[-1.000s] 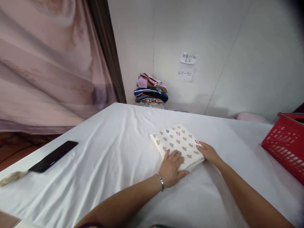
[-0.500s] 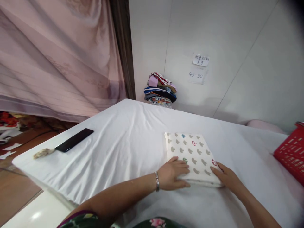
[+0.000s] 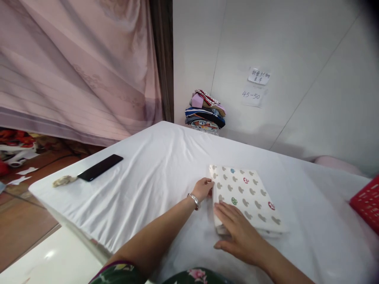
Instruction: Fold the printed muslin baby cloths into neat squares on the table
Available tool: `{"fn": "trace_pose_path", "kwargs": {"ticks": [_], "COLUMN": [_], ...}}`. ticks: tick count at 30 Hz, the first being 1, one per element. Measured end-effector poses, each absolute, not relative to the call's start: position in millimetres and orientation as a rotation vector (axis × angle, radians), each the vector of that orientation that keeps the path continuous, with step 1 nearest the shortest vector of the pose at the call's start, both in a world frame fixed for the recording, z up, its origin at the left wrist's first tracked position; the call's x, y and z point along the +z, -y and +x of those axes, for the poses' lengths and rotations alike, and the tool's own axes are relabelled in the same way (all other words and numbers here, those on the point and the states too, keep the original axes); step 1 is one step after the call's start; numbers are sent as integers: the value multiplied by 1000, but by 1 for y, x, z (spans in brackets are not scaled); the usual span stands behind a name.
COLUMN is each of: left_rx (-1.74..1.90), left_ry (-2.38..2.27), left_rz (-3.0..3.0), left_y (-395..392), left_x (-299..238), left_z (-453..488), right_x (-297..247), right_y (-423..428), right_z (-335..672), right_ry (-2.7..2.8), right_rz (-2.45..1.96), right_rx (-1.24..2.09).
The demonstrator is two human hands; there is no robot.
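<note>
A folded cream cloth (image 3: 247,191) printed with grey, red, green and blue mushrooms lies flat on a white-covered table (image 3: 142,189). At its left edge is my left hand (image 3: 203,191), its fingers closed on the layers there; the fingertips are partly hidden. A silver bracelet circles that wrist. My right hand (image 3: 239,234) rests across the near left corner of the cloth, fingers stretched out over the top and thumb apart, hanging just off the near edge.
A black phone (image 3: 100,167) with a beige furry charm lies on the table's left side. Folded clothes (image 3: 205,112) are stacked by the wall at the back. A red basket (image 3: 367,203) stands on the right. Pink curtain (image 3: 79,71) hangs beyond the left edge.
My left hand has gone from lying on the cloth to its left edge. My right hand has left the right corner and now lies on the near left part. The view has shifted slightly.
</note>
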State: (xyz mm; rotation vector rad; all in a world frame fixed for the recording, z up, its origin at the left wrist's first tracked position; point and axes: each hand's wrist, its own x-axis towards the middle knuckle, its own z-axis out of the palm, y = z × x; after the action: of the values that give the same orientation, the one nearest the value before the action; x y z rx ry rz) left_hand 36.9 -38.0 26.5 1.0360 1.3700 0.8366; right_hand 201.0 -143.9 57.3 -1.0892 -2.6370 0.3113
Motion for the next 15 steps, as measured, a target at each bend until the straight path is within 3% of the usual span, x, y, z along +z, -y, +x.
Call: {"fn": "trace_pose_path", "kwargs": {"ticks": [5, 15], "left_rx": [758, 660], "left_ry": [-1280, -1213], "left_rz": [1001, 1036], "left_y": [42, 49], "left_x": [29, 29], "left_z": [36, 41], "right_x": [36, 25], "right_y": [151, 151], "right_z": [198, 191], "right_ry": [2458, 2353], "right_rz": [-1185, -1257], "right_rx": [46, -83]}}
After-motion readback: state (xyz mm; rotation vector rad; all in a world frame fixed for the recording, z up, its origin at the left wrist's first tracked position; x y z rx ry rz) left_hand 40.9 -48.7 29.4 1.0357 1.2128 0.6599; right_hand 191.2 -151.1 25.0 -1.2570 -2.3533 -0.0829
